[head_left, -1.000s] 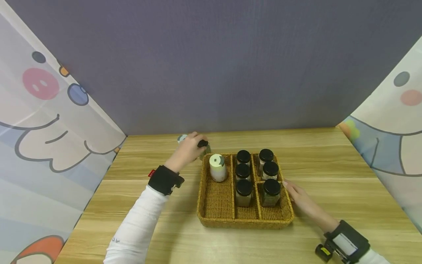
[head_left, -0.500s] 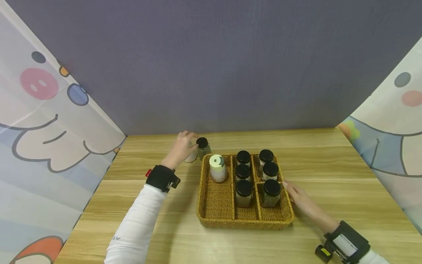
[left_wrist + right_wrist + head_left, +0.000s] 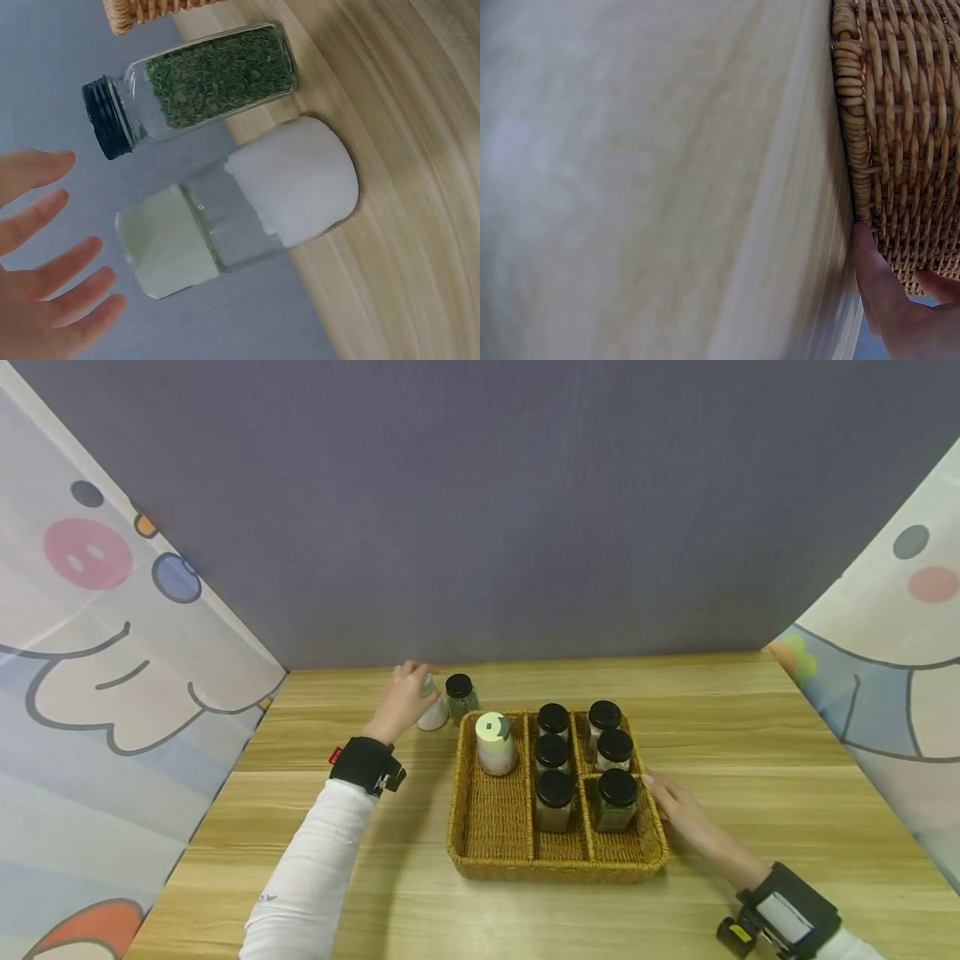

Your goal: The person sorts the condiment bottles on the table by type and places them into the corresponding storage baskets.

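My left hand (image 3: 405, 700) is beside a glass jar of white powder with a pale green lid (image 3: 169, 240). In the left wrist view its fingers (image 3: 75, 262) are spread and apart from that lid. Right next to it stands a black-lidded glass jar of green dried herbs (image 3: 221, 75). Both jars stand on the table behind the basket's left rear corner. My right hand (image 3: 686, 814) rests against the right side of the wicker basket (image 3: 555, 870). In the right wrist view a straight finger touches the basket's lower edge and the thumb is near its woven wall.
The basket's left compartment holds a jar with a pale green lid (image 3: 496, 752). Several black-lidded jars (image 3: 554, 802) fill the middle and right compartments. A grey wall panel (image 3: 525, 527) borders the wooden table (image 3: 750, 727) at the back; printed curtains (image 3: 97, 693) hang at the sides.
My left hand has let go of the black-lidded herb jar, which now stands on the table, and has moved left, away from it. My right hand and the basket stay put.
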Available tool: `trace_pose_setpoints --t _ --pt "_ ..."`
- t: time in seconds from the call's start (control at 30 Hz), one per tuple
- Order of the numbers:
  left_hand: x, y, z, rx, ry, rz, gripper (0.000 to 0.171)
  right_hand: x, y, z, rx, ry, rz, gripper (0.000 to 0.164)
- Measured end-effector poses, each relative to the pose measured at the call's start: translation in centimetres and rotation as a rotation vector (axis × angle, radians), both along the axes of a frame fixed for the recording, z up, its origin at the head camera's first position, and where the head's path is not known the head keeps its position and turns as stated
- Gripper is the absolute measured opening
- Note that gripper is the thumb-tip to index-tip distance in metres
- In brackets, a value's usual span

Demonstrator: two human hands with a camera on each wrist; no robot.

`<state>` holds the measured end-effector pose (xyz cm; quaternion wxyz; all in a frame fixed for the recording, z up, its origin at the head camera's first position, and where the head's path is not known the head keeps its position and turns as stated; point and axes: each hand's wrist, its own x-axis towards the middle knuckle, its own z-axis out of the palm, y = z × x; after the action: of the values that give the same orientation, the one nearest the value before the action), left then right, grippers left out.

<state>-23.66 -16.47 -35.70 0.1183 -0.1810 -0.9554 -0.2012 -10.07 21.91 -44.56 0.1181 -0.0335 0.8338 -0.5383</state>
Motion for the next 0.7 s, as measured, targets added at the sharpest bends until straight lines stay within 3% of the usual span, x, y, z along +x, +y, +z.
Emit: trace_pose_setpoints --t 0.3,0.7 --pt "-0.6 -0.2 -0.5 0.007 -0.011 0.047 0.036 0.2 0.0 0.1 0.020 -0.005 0.011 0.062" --pt "-1.1 -0.5 -1.2 0.013 -0.088 0.100 0.040 0.0 0.0 0.0 0.006 0.012 0.001 0.063"
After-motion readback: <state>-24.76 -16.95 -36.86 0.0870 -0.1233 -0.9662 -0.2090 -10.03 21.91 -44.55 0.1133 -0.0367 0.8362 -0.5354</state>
